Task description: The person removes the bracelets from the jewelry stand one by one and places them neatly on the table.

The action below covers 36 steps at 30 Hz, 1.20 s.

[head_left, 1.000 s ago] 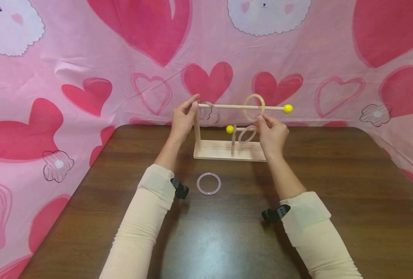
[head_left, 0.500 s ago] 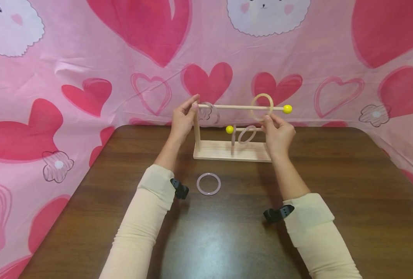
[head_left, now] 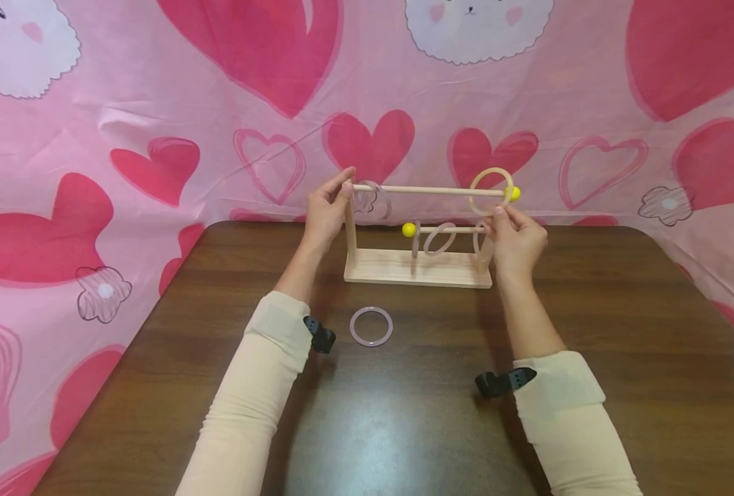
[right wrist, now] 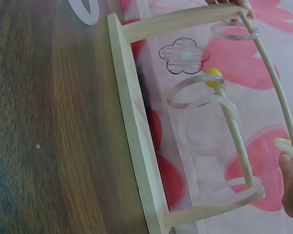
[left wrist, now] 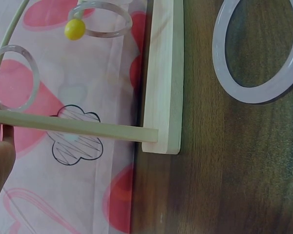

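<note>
My left hand (head_left: 328, 212) holds the top of the left post of a wooden stand (head_left: 416, 269), where the upper rod (head_left: 429, 190) begins. Between thumb and fingers, my right hand (head_left: 518, 244) pinches a pale yellow ring (head_left: 474, 180) at the rod's far right end. The ring's right side overlaps the yellow ball (head_left: 516, 194) there. A clear greyish ring (left wrist: 35, 73) hangs on the upper rod beside the left post. Three pale rings hang on the lower rod, one of them (right wrist: 183, 100) near its yellow ball (right wrist: 213, 75) and another (right wrist: 229, 195) by the right post.
A lilac ring (head_left: 354, 327) lies flat on the dark wooden table (head_left: 404, 413) in front of the stand. A pink cloth (head_left: 218, 89) with hearts hangs behind the table. Black straps with small cameras (head_left: 320, 335) sit on both sleeves.
My right hand has moved rightward, sliding the yellow ring along the upper rod to the ball end. The stand's right post has come into view. My left hand stays put.
</note>
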Tool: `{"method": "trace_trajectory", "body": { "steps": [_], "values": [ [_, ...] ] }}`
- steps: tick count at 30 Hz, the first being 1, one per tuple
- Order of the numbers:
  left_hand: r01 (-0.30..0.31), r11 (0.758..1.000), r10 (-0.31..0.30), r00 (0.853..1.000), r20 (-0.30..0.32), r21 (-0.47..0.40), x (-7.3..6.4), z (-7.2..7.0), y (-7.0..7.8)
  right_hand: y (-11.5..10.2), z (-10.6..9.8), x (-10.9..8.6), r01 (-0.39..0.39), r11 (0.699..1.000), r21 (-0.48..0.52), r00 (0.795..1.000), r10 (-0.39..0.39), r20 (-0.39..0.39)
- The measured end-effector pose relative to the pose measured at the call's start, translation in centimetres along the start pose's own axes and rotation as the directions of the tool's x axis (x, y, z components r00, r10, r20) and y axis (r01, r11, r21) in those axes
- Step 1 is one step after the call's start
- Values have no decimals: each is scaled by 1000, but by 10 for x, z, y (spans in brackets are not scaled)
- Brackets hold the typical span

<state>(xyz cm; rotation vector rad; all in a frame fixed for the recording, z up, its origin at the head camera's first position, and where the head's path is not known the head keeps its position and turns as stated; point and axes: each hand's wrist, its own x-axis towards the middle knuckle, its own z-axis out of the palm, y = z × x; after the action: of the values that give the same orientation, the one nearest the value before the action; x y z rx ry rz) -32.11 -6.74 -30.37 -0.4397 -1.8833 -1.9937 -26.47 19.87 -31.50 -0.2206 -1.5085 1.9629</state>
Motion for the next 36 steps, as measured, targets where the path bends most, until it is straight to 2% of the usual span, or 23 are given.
{"method": "trace_trajectory", "body": {
  "steps": [10,16,23,30,36],
  "values": [
    [0,1000,0,1000,4,-2,0,0,1,-3,-7,5,-29,997,65,999,31,-29],
    [-12,1000,12,1000,1,15,0,1,1,-5,-11,5,-44,990,138,998,48,-31],
    [1,1000,-1,1000,15,18,-13,4,29,-5,-14,5,-82,983,163,996,89,-32],
    [5,1000,-5,1000,14,29,-13,4,29,-5,-17,5,-177,948,264,982,189,-20],
    [11,999,-12,1000,9,31,-13,4,28,-3,-20,4,-235,920,315,970,243,16]
  ]
}}
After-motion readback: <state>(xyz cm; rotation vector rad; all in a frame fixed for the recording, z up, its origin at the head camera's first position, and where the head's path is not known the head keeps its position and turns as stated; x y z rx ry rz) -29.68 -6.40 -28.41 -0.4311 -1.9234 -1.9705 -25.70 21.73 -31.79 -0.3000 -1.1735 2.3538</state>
